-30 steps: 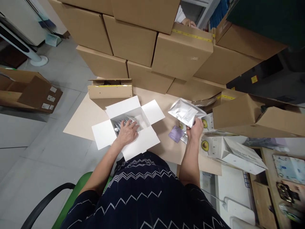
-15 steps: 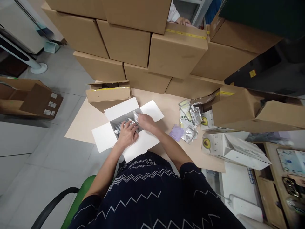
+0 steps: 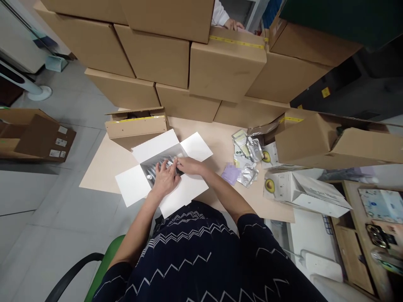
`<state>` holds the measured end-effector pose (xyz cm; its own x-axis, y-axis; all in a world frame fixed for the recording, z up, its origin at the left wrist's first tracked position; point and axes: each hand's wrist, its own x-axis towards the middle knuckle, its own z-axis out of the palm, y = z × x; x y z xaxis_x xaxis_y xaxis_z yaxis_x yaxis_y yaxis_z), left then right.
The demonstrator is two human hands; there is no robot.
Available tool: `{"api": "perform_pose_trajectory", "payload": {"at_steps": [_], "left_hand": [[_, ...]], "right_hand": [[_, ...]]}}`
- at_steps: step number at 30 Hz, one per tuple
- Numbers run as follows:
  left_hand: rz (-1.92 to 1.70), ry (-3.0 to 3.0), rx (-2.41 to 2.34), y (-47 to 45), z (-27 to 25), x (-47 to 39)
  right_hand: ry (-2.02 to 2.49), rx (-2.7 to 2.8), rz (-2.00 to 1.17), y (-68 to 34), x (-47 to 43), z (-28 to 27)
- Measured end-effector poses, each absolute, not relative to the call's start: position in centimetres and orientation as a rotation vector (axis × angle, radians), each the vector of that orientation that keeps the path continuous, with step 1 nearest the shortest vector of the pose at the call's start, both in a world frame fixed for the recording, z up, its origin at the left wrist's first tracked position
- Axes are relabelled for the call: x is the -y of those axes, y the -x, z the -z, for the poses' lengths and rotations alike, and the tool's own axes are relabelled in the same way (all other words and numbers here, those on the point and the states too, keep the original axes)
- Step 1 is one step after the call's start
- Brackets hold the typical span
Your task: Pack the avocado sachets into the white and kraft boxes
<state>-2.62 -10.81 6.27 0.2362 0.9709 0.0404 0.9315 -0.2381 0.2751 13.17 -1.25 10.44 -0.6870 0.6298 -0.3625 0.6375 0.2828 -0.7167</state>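
Note:
A white carton [image 3: 155,142] stands on the table with its flaps folded outward. Silver pouches [image 3: 153,170] are packed upright in a row inside it, at least one with a white cap. My left hand [image 3: 166,178] lies over the row, its fingers spread and touching the pouch tops. From the right, my right hand [image 3: 189,165] reaches into the carton with fingers pinched together on a silver pouch, mostly hidden by the hand. The two hands' fingertips are close together.
Loose silver, green and purple packets [image 3: 247,174] lie on the table [image 3: 208,136] to the right. White avocado-print cartons [image 3: 283,188] sit beyond them. Stacked brown boxes [image 3: 163,58] wall off the back. A small open brown box [image 3: 137,128] is behind the carton. Another person's hand [image 3: 233,24] shows above the stack.
My right hand has moved left and lower into the carton, and the pouch that stuck up by its fingers has gone down among the others. My left hand stays on the row.

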Motion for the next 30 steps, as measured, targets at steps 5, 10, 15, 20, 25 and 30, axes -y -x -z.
{"api": "perform_pose_trajectory", "payload": {"at_steps": [5, 10, 15, 20, 25, 30], "left_hand": [[-0.250, -2.324, -1.775, 2.5, -6.6, 10.9], [-0.225, -2.307, -1.794, 2.4, -6.8, 10.8], [-0.153, -2.375, -1.767, 2.4, -6.8, 10.9], [-0.181, -2.382, -1.784, 2.5, -6.6, 11.0], [-0.223, -2.397, -1.781, 2.6, -6.2, 11.0], [-0.266, -2.409, -1.783, 2.5, -6.2, 10.9]], "right_hand": [[-1.863, -2.244, 2.201, -21.3, -0.9, -9.7], [-2.712, -1.904, 0.915, -29.6, -6.2, -4.3], [-2.512, -1.656, 0.529, -34.1, -9.1, -0.8], [-2.397, -1.575, 0.434, -35.4, -10.0, 0.4], [-2.392, -1.690, 0.413, -34.1, -8.3, 0.8], [-2.520, -1.807, 0.487, -33.5, -4.4, -1.3]]}}
